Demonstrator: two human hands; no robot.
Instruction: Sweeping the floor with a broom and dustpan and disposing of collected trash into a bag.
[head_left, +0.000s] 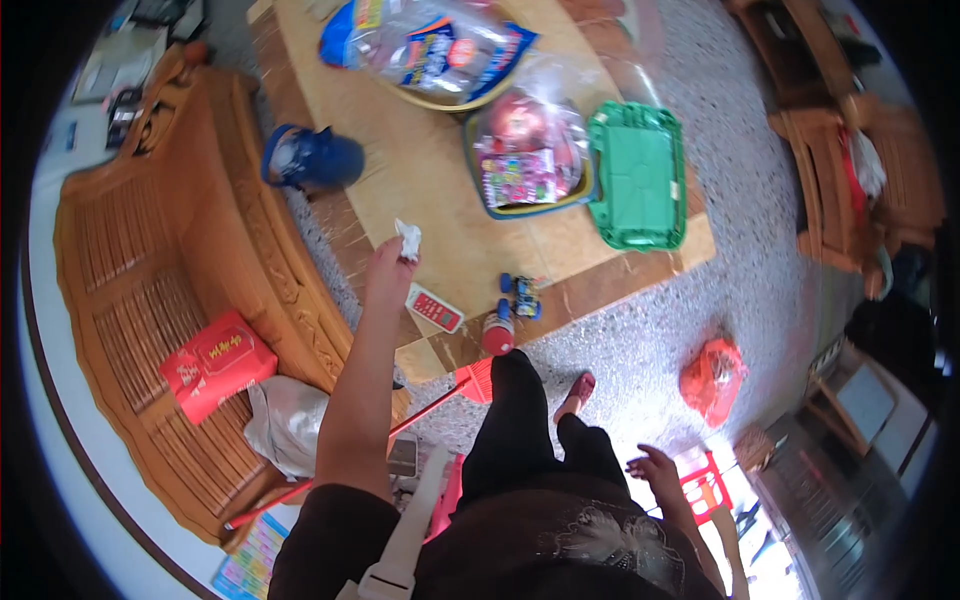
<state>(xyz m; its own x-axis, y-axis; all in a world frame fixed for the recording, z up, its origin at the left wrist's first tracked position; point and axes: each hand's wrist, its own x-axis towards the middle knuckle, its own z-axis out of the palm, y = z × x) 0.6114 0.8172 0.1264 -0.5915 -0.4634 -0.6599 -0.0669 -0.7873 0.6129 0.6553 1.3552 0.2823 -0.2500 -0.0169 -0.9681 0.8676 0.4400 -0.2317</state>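
Note:
My left hand (391, 266) is closed on a crumpled white tissue (409, 238) above the table's left part. Just beyond its fingers on the right lies a red and white remote control (437, 307). My right hand (652, 466) hangs low at my side, fingers apart, holding nothing. Near the table's front edge are a toy truck with blue wheels (525, 296) and a red-capped bottle (498, 334). A blue jug-like container (313, 157) stands at the table's left edge. Behind are a bin of packaged snacks (531, 206) and a green plastic lid (639, 176).
A carved wooden bench (202, 150) runs along the left, bearing a red package (219, 366) and a grey cloth or bag (289, 424). A red broom (474, 381) is beside my legs. On the floor at right are a red plastic bag (712, 382) and a red stool (705, 487).

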